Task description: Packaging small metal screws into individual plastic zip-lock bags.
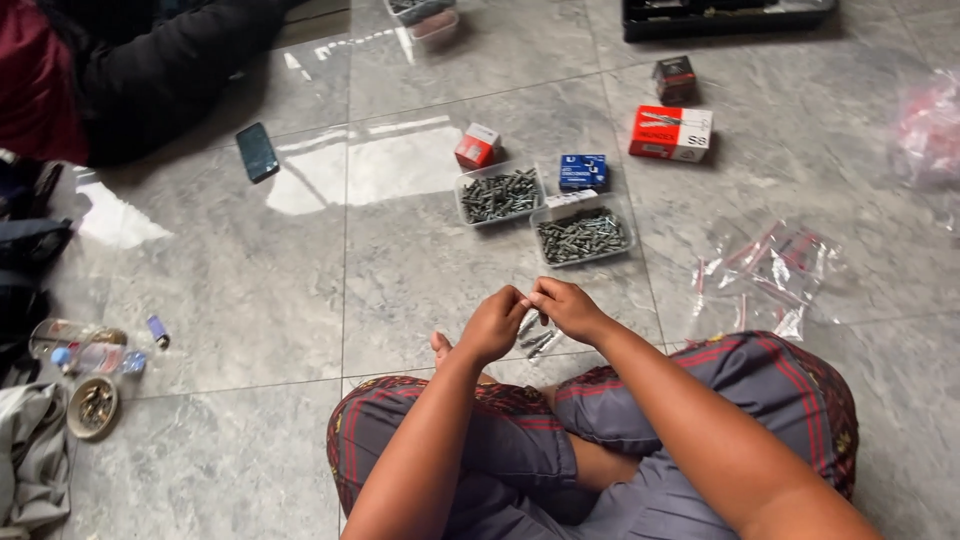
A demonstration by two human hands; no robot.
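Head view: left hand (493, 325) and right hand (568, 308) meet, both pinching a bunch of gray plugs (536, 340) above the floor (420, 270), near two trays (583, 236) of plugs.

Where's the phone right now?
In the head view the dark phone lies flat on the grey tiled floor at upper left, beside a seated person's dark-clothed leg and left of the small red box.

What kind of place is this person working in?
Probably a home floor used as a workspace: glossy grey marble-look floor tiles, clear plastic trays of grey screws, and a black smartphone lying on the floor.
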